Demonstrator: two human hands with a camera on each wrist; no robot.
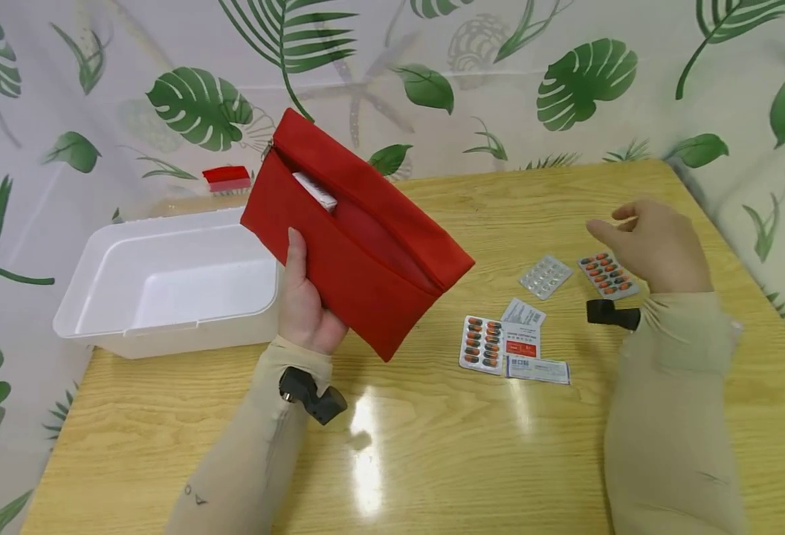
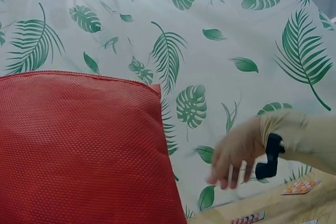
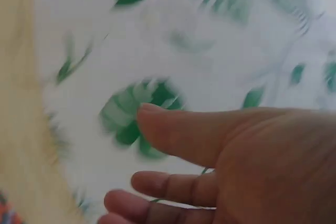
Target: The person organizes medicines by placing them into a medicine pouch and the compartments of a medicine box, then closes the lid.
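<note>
Red zip pouch (image 1: 359,279): hanging above the bench (image 1: 433,461), beside a white bin (image 1: 185,338); tilting, its mouth gaping, a white packet (image 1: 315,192) showing inside.

Handling, as judged: supporting the pouch from beneath and angling its mouth upward is likely serving best, so that the packet is not sliding out; light thumb pressure is leaving the mouth wide instead of pinching it flat. Taking blister sheets by their edges is seeming safer than pressing on their capsules.

Left hand (image 1: 307,308): grip grasping the pouch by its lower left part, thumb lying along the front panel, remaining fingers mostly hiding behind.

Right hand (image 1: 663,241): grip released, thumb and loosely bent fingers standing apart, holding and touching nothing visible; hovering near a capsule sheet (image 1: 608,276) and a silver blister sheet (image 1: 546,277).

Lying nearer: second capsule sheet (image 1: 482,345), red-and-white packet (image 1: 521,348), white-and-blue packet (image 1: 537,370).
</note>
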